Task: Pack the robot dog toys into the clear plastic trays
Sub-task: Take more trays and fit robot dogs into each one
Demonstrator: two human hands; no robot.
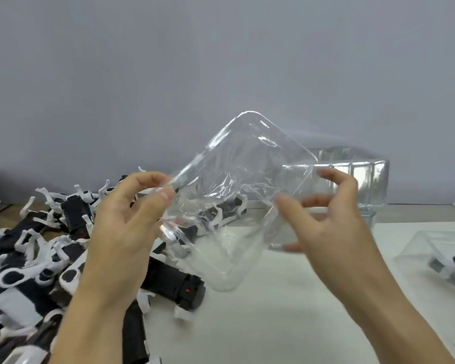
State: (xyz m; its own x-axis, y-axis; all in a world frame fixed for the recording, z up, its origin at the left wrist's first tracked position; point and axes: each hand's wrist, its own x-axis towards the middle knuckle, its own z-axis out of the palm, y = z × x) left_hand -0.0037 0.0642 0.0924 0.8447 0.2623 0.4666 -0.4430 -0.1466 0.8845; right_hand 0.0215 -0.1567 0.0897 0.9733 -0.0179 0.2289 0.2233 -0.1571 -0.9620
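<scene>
two hands held a clear tray (247, 179) above the counter (273, 298): left hand (126, 222) pinched its left edge, right hand (326, 222) gripped its right side.

White table surface (286, 298) in front; plain grey wall (221, 61) behind; strip of wooden tabletop (418, 214) at wall.

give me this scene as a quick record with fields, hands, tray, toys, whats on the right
left hand: pinches the left edge of the held tray between thumb and fingers
right hand: fingers curled at the tray's right edge, thumb in front of it
held tray: clear, empty, tilted, lifted off the table
toys: black and white pile, loose, on the left
tray stack: clear, behind the right hand
packed tray: far right on the table, a toy inside
</scene>
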